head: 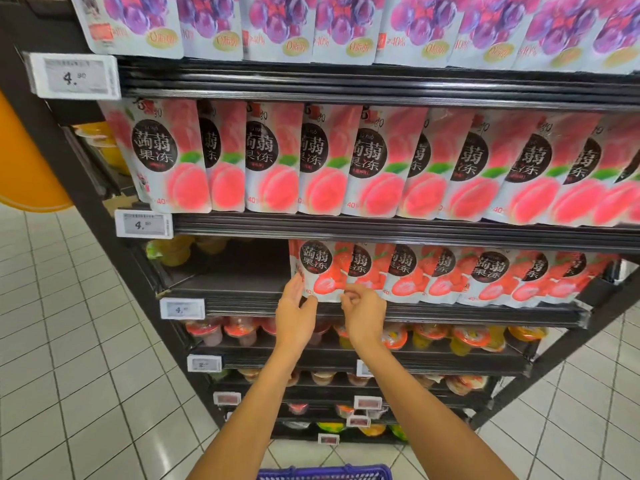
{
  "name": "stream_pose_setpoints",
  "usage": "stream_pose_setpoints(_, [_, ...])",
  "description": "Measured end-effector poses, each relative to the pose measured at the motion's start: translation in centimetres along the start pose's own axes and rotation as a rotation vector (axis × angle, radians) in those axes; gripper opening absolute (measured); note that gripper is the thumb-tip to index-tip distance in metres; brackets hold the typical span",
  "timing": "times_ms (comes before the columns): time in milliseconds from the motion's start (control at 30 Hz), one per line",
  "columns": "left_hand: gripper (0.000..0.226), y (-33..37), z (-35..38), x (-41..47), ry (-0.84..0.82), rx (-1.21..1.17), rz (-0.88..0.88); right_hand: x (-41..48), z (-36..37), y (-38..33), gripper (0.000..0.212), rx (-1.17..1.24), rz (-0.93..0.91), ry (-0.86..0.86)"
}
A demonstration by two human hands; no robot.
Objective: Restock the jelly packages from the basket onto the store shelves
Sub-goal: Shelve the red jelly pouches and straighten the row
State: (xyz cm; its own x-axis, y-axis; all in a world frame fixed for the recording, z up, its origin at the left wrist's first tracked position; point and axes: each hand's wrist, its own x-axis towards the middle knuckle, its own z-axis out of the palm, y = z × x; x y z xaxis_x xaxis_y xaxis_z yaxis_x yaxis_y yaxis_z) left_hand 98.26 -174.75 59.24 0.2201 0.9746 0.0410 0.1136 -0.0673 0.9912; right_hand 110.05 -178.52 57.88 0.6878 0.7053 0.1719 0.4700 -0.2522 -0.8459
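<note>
Head view: strawberry jelly pouch (317, 271), pinched by left hand (294, 306) and right hand (365, 311) fingers (350, 293), could be toppled leftward if released leaning.

Black shelves (346, 226) carry grape pouches (277, 26) on top, peach pouches (374, 161) beneath, strawberry pouches (485, 275) along the third tier's right part, and jelly cups (467, 337) lower down.
</note>
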Motion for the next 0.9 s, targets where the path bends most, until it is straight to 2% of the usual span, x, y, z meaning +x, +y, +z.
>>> stream_pose_setpoints(167, [0.057, -0.2, 0.1, 0.1, -0.011, -0.017, -0.012, -0.5, 0.0, 0.4, 0.014, 0.063, 0.025, 0.042])
stream_pose_setpoints(300, [0.054, -0.5, -0.3, -0.2, 0.011, -0.094, -0.014, -1.6, -0.2, 1.5, 0.016, 0.13, 0.008, 0.014])
stream_pose_setpoints(533, [0.035, -3.2, -0.2, -3.0, 0.109, -0.177, -0.013, -4.4, -1.2, 5.5, 0.013, 0.108, 0.061, -0.075])
stream_pose_setpoints(733, [0.028, -11.8, 0.1, -8.0, 0.049, -0.05, -0.306, -9.4, -1.2, 14.2, 0.008, 0.026, 0.338, -0.213])
stream_pose_setpoints(833, [0.032, -18.1, 0.0, -11.0, 0.016, 0.002, -0.449, -12.4, -0.3, 19.8, 0.013, -0.035, 0.457, -0.304])
stream_pose_setpoints(900, [0.022, -22.8, -0.2, -13.1, -0.005, 0.042, -0.558, -14.5, 0.6, 23.6, 0.014, -0.055, 0.541, -0.335])
